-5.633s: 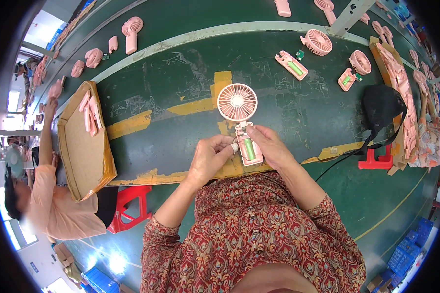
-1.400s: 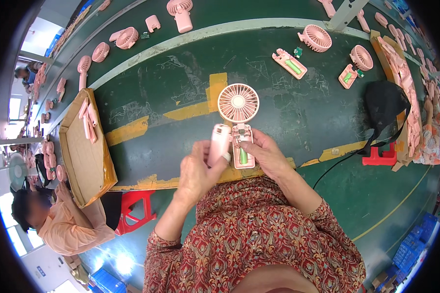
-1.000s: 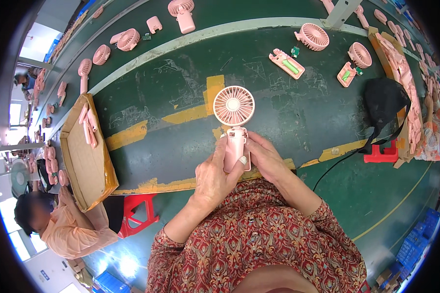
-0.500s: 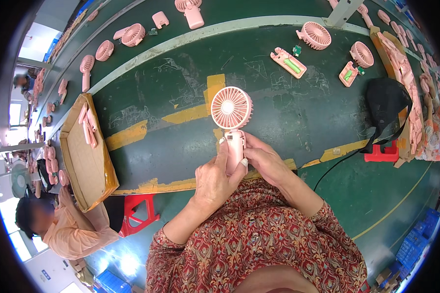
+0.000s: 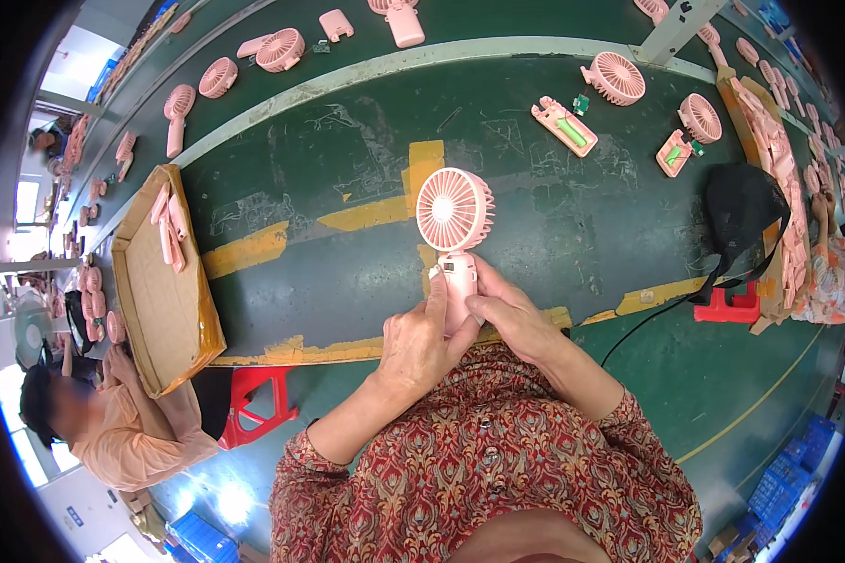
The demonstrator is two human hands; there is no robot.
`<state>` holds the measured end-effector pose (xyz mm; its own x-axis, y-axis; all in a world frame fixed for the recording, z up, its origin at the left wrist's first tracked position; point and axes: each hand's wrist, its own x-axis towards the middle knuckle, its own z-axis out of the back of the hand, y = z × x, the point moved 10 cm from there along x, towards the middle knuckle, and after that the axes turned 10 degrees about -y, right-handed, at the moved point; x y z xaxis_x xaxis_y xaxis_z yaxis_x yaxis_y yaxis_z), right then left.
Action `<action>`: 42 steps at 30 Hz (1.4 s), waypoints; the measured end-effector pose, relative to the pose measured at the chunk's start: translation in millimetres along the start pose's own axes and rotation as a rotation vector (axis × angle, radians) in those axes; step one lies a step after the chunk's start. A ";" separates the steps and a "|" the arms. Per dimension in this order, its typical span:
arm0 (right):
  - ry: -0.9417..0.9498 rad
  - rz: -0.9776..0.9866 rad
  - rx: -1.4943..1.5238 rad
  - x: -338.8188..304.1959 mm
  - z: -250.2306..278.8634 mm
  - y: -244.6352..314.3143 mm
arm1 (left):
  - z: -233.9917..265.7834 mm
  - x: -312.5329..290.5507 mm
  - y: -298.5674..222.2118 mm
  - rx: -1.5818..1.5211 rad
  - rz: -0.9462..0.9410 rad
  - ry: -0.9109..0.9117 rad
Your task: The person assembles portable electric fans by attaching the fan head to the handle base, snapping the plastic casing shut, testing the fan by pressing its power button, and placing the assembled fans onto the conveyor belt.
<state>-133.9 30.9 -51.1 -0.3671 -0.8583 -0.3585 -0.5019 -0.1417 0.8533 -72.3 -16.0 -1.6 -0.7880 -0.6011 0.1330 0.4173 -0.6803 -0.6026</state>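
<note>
A pink handheld fan (image 5: 454,208) is held upright in front of me over the near edge of the green workbench (image 5: 338,281). Its round grille faces up, and a small dark window shows near the top of the handle. My left hand (image 5: 417,330) is closed round the left and lower side of the handle, thumb near its bottom end. From the right, my right hand (image 5: 516,317) grips the handle, its thumb pressed on the edge. Both hands partly cover the handle.
At left stands a cardboard tray (image 5: 127,281) with pink strips (image 5: 171,230). Opened fan handles (image 5: 565,127) with green batteries and fan heads (image 5: 618,77) lie at far right, near a black bag (image 5: 744,211). A co-worker (image 5: 127,422) sits at left; a red stool (image 5: 728,302) is right.
The view has shifted slightly. The fan tilts a little more, showing more of its right side; both hands keep their hold, and my right thumb sits slightly higher on the handle.
</note>
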 end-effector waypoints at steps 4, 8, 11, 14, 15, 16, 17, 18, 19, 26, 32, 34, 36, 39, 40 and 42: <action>-0.098 0.133 -0.094 2.5 3.0 3.7 | -1.3 -2.5 -4.8 0.050 -0.044 -0.021; -0.199 0.105 0.019 4.1 12.8 -3.3 | -2.6 -4.9 -7.5 0.086 -0.036 -0.013; -0.228 -0.004 0.166 4.8 18.6 -7.6 | -7.5 -4.4 8.6 -0.066 0.069 -0.019; -0.146 0.051 0.312 4.6 15.3 1.2 | -21.1 -2.7 35.4 -0.546 0.384 0.085; -0.114 0.082 0.388 3.5 12.6 8.2 | -36.9 -6.6 36.0 -0.715 0.481 0.252; -0.086 0.060 0.425 2.3 10.2 8.3 | -50.7 -15.2 31.4 -0.880 0.576 0.422; -0.082 0.059 0.422 1.0 9.5 10.8 | -49.9 -15.2 31.2 -0.882 0.576 0.417; -0.073 0.088 0.370 -0.7 8.3 16.5 | -41.4 -8.5 27.0 -0.783 0.440 0.355; -0.070 0.117 0.321 -3.4 8.0 21.1 | -32.6 -2.8 19.1 -0.683 0.306 0.298; -0.064 0.094 0.311 -18.8 4.0 28.4 | -2.9 -2.7 -9.8 -0.452 0.065 0.113; -0.104 0.109 0.366 -14.5 9.3 25.0 | -7.5 -0.6 -10.8 -0.426 -0.010 0.066; -0.143 0.076 0.336 -9.3 9.2 23.4 | -16.4 -0.6 2.0 -0.516 0.105 0.094; -0.171 0.041 0.283 -5.0 11.0 19.5 | -21.1 3.0 5.9 -0.589 0.187 0.175; -0.175 0.049 0.255 4.1 6.2 25.5 | -29.8 3.1 20.2 -0.663 0.327 0.297; -0.119 0.072 0.213 9.1 2.2 26.2 | -35.2 1.4 24.6 -0.760 0.404 0.369; -0.068 0.082 0.096 17.1 7.5 23.5 | -34.8 1.8 25.5 -0.931 0.499 0.475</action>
<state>-157.9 16.6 -40.0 -0.4611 -0.8290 -0.3165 -0.5392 -0.0215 0.8419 -78.9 -19.9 -44.1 -0.8028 -0.3630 -0.4730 0.3909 0.2787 -0.8772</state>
